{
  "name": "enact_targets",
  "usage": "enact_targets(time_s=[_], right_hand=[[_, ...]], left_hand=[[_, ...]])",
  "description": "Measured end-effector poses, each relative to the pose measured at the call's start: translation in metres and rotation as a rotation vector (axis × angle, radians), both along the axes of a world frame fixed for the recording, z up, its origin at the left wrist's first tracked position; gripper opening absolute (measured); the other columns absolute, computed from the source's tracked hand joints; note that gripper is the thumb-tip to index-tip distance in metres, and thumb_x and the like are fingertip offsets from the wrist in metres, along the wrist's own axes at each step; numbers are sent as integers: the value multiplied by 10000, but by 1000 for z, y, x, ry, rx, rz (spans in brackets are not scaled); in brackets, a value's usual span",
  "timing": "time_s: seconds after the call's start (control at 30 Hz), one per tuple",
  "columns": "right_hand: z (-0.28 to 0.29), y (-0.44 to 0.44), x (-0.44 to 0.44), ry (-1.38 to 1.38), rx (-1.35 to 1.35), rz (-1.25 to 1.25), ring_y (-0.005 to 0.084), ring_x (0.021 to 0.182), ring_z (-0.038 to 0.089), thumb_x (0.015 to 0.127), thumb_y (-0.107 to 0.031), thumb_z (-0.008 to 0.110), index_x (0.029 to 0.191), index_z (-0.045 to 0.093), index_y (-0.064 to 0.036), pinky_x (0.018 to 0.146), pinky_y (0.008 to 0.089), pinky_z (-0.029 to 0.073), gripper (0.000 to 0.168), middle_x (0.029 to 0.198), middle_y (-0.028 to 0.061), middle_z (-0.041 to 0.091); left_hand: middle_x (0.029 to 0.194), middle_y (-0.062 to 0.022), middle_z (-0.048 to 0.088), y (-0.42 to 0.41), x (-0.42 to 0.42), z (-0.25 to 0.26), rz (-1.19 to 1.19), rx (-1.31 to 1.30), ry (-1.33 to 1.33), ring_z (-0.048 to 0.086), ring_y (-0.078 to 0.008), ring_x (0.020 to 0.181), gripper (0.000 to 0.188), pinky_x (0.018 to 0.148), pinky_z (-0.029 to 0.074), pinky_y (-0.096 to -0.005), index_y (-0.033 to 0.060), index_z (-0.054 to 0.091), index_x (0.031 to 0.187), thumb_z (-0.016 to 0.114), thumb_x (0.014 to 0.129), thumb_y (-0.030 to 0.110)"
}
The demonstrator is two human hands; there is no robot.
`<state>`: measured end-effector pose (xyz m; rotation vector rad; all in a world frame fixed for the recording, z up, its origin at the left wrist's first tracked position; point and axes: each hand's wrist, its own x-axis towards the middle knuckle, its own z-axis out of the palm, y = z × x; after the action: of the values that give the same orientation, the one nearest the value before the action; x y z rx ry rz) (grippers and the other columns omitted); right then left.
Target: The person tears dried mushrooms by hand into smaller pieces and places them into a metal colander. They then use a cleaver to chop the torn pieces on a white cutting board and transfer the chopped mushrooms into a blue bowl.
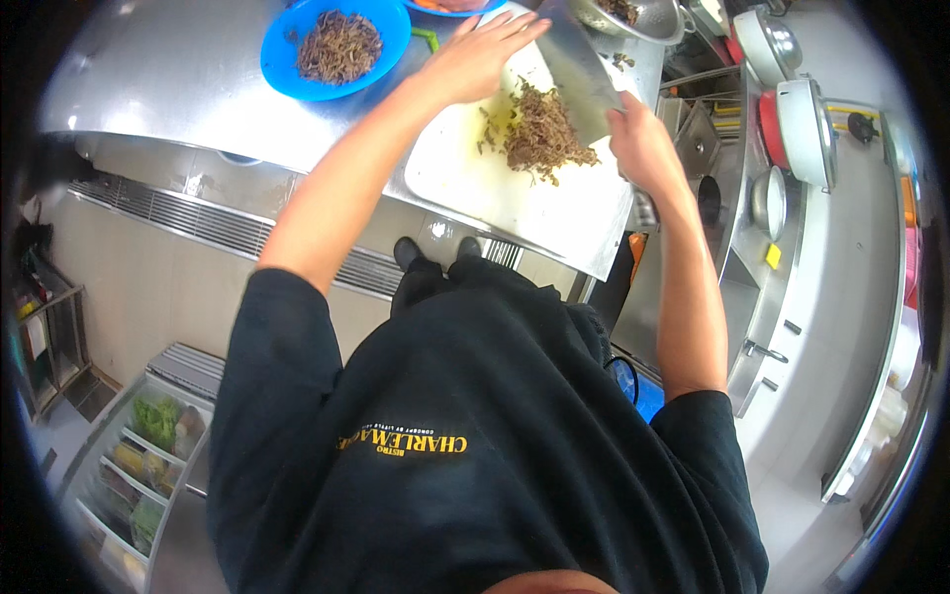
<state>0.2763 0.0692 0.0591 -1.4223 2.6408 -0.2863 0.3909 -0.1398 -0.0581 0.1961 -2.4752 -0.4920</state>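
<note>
My right hand (640, 141) grips the handle of a broad-bladed kitchen knife (582, 78); the handle is mostly hidden in the fist. The wide blade slants up and left over a white cutting board (464, 167). My left hand (482, 58) is held flat with its fingers extended, their tips by the far end of the blade. Whether they touch the metal I cannot tell. Beside the blade lies a heap of chopped brown food (545, 134), possibly mushrooms, with loose bits and yellowish liquid around it. Left of my left hand, a blue bowl (397, 48) holds longer brown strips (341, 48).
A metal colander (653, 22) with brown food stands at the far right of the steel table (185, 89). A green handle (426, 37) shows behind my left wrist. To the right, a steel counter carries lidded pots (801, 134). A glass-topped chiller (141, 460) with vegetables is at lower left.
</note>
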Motion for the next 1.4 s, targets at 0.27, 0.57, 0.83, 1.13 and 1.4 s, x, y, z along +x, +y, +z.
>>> enact_targets(time_s=[0.27,0.57,0.83,1.13,1.4], right_hand=[[-19,75,-81,195,96,-87,425,819,649,967,-228,470,1140,548,-101,694,511,508,228,824,227,662],[-95,77,-5,53,146,-116,407,717,659,944,-147,449,1155,569,-125,646,512,527,244,707,224,639],[-60,92,-68,65,23,138,367,654,660,883,-105,468,1176,586,-153,567,464,543,319,797,175,660],[-86,69,-171,198,15,169,374,687,660,873,-91,484,1194,571,-130,613,471,527,335,812,181,657],[-98,99,-105,68,92,83,374,680,667,830,-31,492,1214,516,-59,573,479,529,386,791,203,637]], left_hand=[[1421,-213,441,65,37,-60,151,394,-134,367,-361,1358,551,1141,267,-460,-8,424,1378,547,874,176],[1472,-257,346,99,34,-53,351,549,79,333,-395,1370,647,1129,285,-423,-40,280,1450,558,901,162],[1438,-233,418,107,6,-46,350,484,67,403,-374,1335,532,1102,327,-401,-19,421,1389,537,877,66],[1365,-198,507,114,-2,-52,405,299,-19,489,-363,1248,496,1057,378,-406,-3,482,1342,532,849,32],[1349,-223,516,117,-3,-53,419,383,3,489,-362,1258,516,1063,373,-400,-6,479,1349,498,834,19]])
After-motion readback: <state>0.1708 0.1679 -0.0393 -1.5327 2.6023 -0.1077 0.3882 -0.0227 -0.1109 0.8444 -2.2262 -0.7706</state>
